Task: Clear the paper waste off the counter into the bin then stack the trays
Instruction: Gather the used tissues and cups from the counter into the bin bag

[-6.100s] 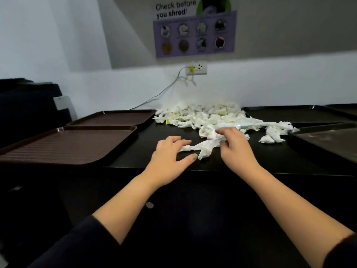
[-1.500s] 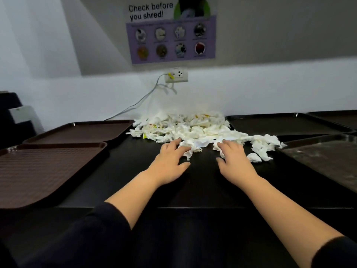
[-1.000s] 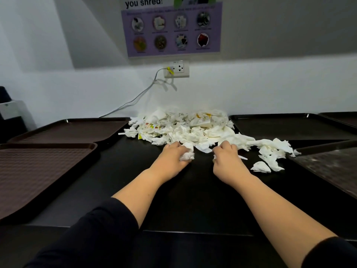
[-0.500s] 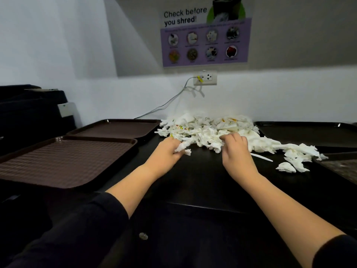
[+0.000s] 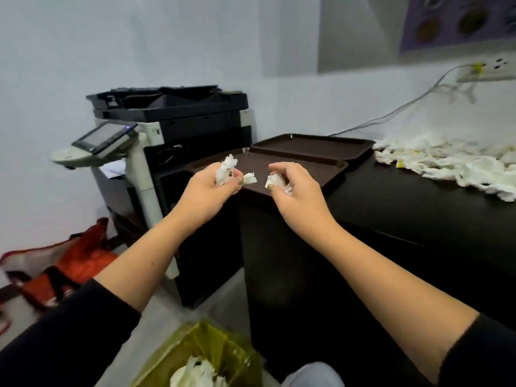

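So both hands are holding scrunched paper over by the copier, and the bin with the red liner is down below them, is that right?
Not quite: the bin's liner is yellow-green, not red, as the head view shows. The red thing on the floor is a separate bag. The left hand and right hand do each hold scrunched paper near the copier.

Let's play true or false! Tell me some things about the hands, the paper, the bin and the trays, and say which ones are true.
1. Both hands hold crumpled paper. True: the left hand and the right hand each grip a wad.
2. The bin is empty. False: white paper already lies in its yellow-green bag.
3. The counter is cleared of paper. False: a paper pile is on it, by the wall.
4. Two brown trays lie at the counter's end near the copier. True.
5. The hands are right above the bin's opening. False: they are up at tray height, in front of the trays.
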